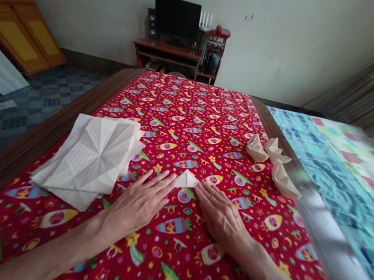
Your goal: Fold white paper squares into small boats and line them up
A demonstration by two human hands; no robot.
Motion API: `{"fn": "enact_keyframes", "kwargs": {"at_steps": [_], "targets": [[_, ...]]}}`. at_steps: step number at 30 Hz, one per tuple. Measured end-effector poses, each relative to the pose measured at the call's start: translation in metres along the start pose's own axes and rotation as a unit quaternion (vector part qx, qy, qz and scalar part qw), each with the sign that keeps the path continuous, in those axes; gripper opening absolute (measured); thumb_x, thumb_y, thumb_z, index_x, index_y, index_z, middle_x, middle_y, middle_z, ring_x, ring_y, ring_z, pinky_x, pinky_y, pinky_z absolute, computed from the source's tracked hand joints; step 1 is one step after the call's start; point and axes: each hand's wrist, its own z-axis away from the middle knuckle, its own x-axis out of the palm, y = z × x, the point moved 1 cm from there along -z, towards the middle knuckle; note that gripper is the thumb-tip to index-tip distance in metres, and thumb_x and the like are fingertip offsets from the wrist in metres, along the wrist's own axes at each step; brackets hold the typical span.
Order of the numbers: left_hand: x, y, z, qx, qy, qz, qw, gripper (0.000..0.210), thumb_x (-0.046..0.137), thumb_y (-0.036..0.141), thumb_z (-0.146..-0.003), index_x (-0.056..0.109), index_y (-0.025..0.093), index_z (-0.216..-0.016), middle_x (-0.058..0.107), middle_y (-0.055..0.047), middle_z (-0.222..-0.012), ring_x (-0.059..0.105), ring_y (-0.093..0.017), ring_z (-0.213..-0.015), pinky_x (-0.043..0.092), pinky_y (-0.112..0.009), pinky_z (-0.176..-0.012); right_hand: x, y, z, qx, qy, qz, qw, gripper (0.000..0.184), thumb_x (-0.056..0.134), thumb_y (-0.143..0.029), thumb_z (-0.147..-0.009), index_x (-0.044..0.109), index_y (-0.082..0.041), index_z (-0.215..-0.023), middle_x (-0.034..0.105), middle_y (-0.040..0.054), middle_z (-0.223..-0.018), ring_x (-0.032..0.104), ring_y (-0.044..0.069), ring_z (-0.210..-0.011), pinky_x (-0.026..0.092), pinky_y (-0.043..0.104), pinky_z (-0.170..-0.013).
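Note:
A small folded white paper (pixel 186 179), roughly triangular, lies on the red patterned cloth between my two hands. My left hand (pixel 144 199) rests flat, palm down, its fingers stretched out and the tips at the paper's left corner. On the other side, my right hand (pixel 221 215) also lies flat, with fingers extended and tips touching the right corner. Whatever part of the paper is under the fingertips is hidden. Left of my left hand sits a pile of creased white paper sheets (pixel 89 157).
Folded paper boats (pixel 285 180) stand at the table's right side. The red cloth (pixel 191 112) covers a dark wooden table (pixel 108 93). Beyond it are a monitor (pixel 177 18) on a desk (pixel 168 50), a wooden cabinet (pixel 16 20) at left and a bed (pixel 339 170) at right.

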Motion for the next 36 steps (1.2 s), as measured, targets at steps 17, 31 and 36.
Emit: {"fn": "enact_keyframes", "kwargs": {"at_steps": [17, 31, 36], "targets": [[0.007, -0.007, -0.037, -0.048, 0.056, 0.072, 0.995, 0.028, 0.056, 0.022, -0.086, 0.058, 0.018, -0.113, 0.056, -0.007, -0.099, 0.054, -0.022, -0.094, 0.05, -0.038, -0.084, -0.004, 0.012, -0.054, 0.029, -0.046, 0.092, 0.994, 0.016, 0.051, -0.03, -0.094, 0.062, -0.019, -0.097, 0.059, 0.0036, -0.084, 0.051, 0.014, -0.074, 0.033, 0.025, -0.062], [0.016, -0.002, -0.042, -0.091, 0.135, 0.173, 0.971, 0.055, 0.052, 0.026, -0.089, 0.034, 0.015, -0.14, 0.059, -0.013, -0.116, 0.057, -0.025, -0.109, 0.049, -0.038, -0.09, 0.004, -0.002, -0.061, 0.056, 0.013, 0.161, 0.985, 0.02, 0.046, -0.019, -0.093, 0.06, -0.018, -0.078, 0.058, 0.0028, -0.073, 0.049, 0.015, -0.066, 0.031, 0.03, -0.062], [0.027, 0.002, -0.045, -0.106, 0.198, 0.225, 0.948, 0.068, 0.046, 0.029, -0.092, 0.009, 0.014, -0.147, 0.056, -0.015, -0.126, 0.055, -0.024, -0.115, 0.048, -0.039, -0.094, 0.006, -0.009, -0.06, 0.105, 0.074, 0.095, 0.987, 0.027, 0.04, -0.023, -0.096, 0.058, -0.017, -0.076, 0.058, 0.0028, -0.07, 0.05, 0.014, -0.064, 0.032, 0.027, -0.059]]}}
